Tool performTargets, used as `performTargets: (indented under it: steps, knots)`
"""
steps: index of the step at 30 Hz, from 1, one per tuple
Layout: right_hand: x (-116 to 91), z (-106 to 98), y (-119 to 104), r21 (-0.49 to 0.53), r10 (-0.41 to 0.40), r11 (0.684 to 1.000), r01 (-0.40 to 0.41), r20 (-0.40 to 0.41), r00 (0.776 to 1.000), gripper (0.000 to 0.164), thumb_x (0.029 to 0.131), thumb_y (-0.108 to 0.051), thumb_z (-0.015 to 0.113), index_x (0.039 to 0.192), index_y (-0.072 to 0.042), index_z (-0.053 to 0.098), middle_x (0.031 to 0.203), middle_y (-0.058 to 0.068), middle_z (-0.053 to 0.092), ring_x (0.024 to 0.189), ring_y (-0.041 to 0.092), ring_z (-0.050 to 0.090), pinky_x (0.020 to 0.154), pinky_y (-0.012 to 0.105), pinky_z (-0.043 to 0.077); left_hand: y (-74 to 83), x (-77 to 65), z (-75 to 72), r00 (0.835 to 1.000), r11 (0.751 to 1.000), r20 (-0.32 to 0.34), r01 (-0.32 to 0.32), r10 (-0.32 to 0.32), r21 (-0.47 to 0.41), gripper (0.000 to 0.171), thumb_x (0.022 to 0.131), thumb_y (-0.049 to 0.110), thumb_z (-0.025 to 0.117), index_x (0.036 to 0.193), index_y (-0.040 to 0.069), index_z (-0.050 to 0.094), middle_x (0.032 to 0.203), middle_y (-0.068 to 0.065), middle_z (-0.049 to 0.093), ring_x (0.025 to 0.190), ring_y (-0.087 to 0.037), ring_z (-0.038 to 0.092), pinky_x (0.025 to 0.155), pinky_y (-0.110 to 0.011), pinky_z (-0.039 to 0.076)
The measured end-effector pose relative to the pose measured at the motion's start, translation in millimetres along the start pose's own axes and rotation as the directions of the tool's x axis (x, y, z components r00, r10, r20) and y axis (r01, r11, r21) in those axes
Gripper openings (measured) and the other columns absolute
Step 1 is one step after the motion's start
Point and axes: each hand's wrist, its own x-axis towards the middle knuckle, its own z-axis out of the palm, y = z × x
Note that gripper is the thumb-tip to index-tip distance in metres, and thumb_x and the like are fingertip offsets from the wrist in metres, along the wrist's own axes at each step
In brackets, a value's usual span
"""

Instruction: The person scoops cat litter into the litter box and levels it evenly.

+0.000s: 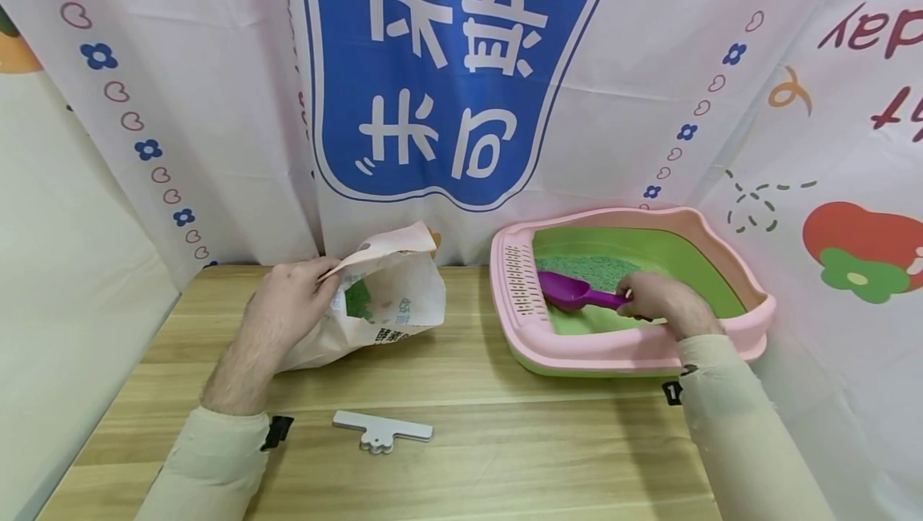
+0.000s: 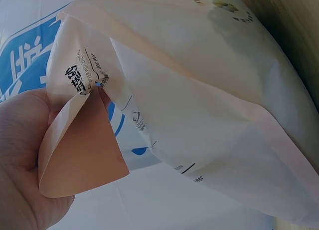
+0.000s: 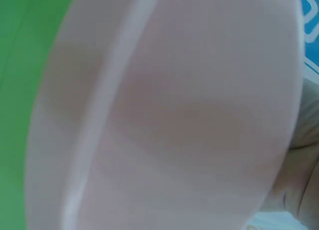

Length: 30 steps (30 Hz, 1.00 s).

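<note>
My left hand [image 1: 292, 304] pinches the edge of an opened paper-like bag [image 1: 404, 308], which leans on the table with its mouth facing right; green granules [image 1: 356, 299] show inside. In the left wrist view the bag's folded rim [image 2: 84, 145] lies between thumb and fingers. At the right, my right hand [image 1: 667, 300] grips the handle of a purple scoop [image 1: 566, 290] inside a litter box [image 1: 620, 343] with a pink rim and green base. Green granules [image 1: 591, 271] cover part of its floor. The pink rim [image 3: 199, 105] hides most of the right hand in the right wrist view.
A white sealing clip [image 1: 382, 430] lies on the wooden table [image 1: 505, 457] in front of the bag. The litter box has a slotted ledge [image 1: 517, 280] on its left side. A printed curtain [image 1: 613, 104] hangs behind the table and at the right.
</note>
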Motion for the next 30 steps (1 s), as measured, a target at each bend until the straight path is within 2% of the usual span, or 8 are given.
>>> performTargets:
  steps: [4, 13, 24, 30]
  knots:
    - [-3.5, -4.3, 3.1, -0.006, -0.019, 1.0, 0.019, -0.034, 0.999, 0.02, 0.106, -0.014, 0.084, 0.118, 0.003, 0.084, 0.092, 0.01, 0.077, 0.082, 0.021, 0.062, 0.074, 0.033, 0.051, 0.1, 0.4, 0.2, 1.0, 1.0, -0.001, -0.001, 0.001, -0.002, 0.024, 0.116, 0.014, 0.071, 0.133, 0.004, 0.085, 0.116, -0.024, 0.088, 0.089, -0.037, 0.082, 0.08, -0.064, 0.065]
    - [-17.0, -15.1, 6.6, -0.012, 0.014, 1.0, -0.015, -0.118, 0.993, 0.019, 0.108, -0.016, 0.082, 0.119, 0.0, 0.083, 0.095, 0.012, 0.077, 0.086, 0.026, 0.065, 0.078, 0.038, 0.051, -0.1, 0.4, 0.3, 1.0, 1.0, 0.002, 0.002, -0.002, -0.005, 0.023, 0.116, 0.013, 0.072, 0.133, 0.004, 0.085, 0.114, -0.023, 0.088, 0.085, -0.033, 0.08, 0.078, -0.061, 0.065]
    - [-27.4, -23.4, 8.5, -0.004, 0.029, 1.0, -0.031, -0.19, 0.981, 0.023, 0.108, -0.016, 0.083, 0.123, 0.002, 0.082, 0.1, 0.017, 0.082, 0.084, 0.027, 0.068, 0.075, 0.04, 0.053, -0.7, -0.2, 0.1, 1.0, 1.0, 0.001, 0.007, -0.007, -0.004, 0.023, 0.116, 0.014, 0.071, 0.133, 0.005, 0.085, 0.114, -0.022, 0.088, 0.083, -0.032, 0.078, 0.077, -0.061, 0.064]
    - [-30.5, -27.0, 3.8, 0.0, 0.04, 0.999, -0.041, -0.222, 0.974, 0.024, 0.109, -0.017, 0.082, 0.125, 0.001, 0.081, 0.094, 0.014, 0.08, 0.081, 0.026, 0.066, 0.072, 0.039, 0.051, -0.6, -0.1, 0.4, 1.0, 1.0, -0.007, -0.002, 0.002, -0.005, 0.023, 0.116, 0.013, 0.071, 0.132, 0.005, 0.085, 0.113, -0.023, 0.088, 0.083, -0.032, 0.078, 0.076, -0.06, 0.064]
